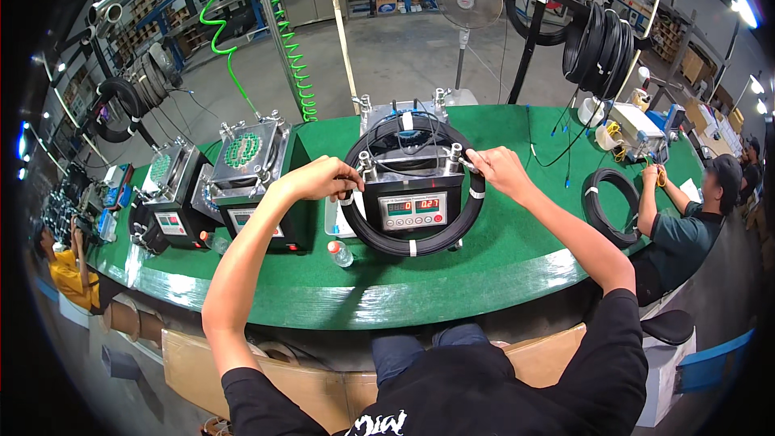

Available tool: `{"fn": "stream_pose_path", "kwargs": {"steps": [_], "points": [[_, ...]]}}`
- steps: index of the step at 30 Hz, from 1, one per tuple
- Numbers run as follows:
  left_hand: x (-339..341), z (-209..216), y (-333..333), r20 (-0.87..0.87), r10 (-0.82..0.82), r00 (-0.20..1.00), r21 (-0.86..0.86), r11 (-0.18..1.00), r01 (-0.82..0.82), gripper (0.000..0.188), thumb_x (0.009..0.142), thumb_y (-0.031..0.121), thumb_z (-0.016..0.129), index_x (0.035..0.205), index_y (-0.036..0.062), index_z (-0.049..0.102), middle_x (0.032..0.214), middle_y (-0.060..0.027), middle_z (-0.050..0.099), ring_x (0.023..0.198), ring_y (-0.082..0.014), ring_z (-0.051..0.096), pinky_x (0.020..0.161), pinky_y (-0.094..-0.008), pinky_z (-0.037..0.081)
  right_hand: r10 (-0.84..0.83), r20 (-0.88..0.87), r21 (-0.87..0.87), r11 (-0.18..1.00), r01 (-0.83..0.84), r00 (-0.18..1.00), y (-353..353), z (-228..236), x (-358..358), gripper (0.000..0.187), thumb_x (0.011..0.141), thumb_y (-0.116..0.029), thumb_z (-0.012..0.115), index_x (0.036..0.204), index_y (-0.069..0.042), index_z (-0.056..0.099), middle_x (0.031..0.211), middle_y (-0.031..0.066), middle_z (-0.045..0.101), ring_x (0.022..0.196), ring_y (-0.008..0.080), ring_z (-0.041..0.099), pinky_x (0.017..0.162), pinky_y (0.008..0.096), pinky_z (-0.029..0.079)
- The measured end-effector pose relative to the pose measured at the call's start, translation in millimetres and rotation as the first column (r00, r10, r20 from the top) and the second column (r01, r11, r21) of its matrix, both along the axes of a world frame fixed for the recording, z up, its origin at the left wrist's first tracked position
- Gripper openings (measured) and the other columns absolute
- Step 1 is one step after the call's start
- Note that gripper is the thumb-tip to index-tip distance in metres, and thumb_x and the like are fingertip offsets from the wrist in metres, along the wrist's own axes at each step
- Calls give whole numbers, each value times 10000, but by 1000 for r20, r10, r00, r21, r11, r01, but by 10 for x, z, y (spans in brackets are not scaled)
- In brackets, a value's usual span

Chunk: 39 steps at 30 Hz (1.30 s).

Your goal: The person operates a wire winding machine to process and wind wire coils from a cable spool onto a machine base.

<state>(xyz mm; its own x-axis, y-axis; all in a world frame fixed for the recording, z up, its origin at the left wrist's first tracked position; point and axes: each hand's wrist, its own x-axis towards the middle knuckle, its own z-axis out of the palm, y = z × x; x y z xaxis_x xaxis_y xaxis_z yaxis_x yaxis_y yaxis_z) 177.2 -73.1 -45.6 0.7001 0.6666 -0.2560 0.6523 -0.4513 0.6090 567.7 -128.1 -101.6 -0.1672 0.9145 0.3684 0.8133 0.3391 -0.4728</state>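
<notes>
Two hands hold one black coil in front of one machine (413, 211) at the middle of the desk (517, 257): the left hand (329, 179) has its fingers gripping the coil (444, 239) at its left side, the right hand (499, 171) has its fingers gripping it at the upper right. At least three white ties show on the coil — one far, one right, one near — and the machine's panel, with two red readouts, shows through the ring; whether coil and machine touch, I cannot tell. Two more machines (266, 186) stand to the left, and two small bottles (341, 255) are on the desk, one just left of the coil. To the right lies a second coil (595, 211), near one co-worker (690, 234). One fan (466, 0) stands beyond the desk's far edge.
</notes>
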Motion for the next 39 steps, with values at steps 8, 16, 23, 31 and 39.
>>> {"fn": "stream_pose_path", "kwargs": {"steps": [8,16,23,31,39], "points": [[-358,296,606,-90,-150,985,-466,880,91,320,1045,279,585,1275,85,692,1093,-45,738,943,-127,707,828,-283,574,-2,-94,-64,998,-4,996,523,39,168,522,1032,-410,549,726,12,580,620,227,478,541,355,376,538,459,360],[212,-76,1587,-72,475,877,-237,846,-478,544,1032,544,483,1210,68,675,1037,-79,735,775,-167,681,626,-302,525,50,-121,215,976,-23,991,1757,-85,55,244,1011,-247,557,1056,-55,700,1082,153,648,1045,363,641,842,469,511],[760,-604,1928,274,786,554,-334,618,-712,399,1006,458,589,861,88,622,743,-11,590,576,-132,533,484,-307,404,53,-16,199,979,-49,998,2425,-378,252,199,980,-91,535,1013,21,696,946,142,667,823,337,656,716,432,506],[552,-752,1878,403,794,456,-571,607,-553,294,1037,407,581,952,125,592,746,7,562,606,-128,542,549,-294,472,-86,-622,-216,974,-65,778,2411,-418,55,470,1022,-164,570,1414,-101,319,764,86,603,516,149,550,386,279,405],[414,-490,1242,427,690,585,-561,709,-428,485,1055,437,528,1405,107,472,952,-52,616,824,-167,612,729,-322,519,-128,-765,-247,963,-104,631,1672,-219,-257,555,1060,-358,504,1526,-151,284,787,60,548,569,132,539,477,268,469]]}}
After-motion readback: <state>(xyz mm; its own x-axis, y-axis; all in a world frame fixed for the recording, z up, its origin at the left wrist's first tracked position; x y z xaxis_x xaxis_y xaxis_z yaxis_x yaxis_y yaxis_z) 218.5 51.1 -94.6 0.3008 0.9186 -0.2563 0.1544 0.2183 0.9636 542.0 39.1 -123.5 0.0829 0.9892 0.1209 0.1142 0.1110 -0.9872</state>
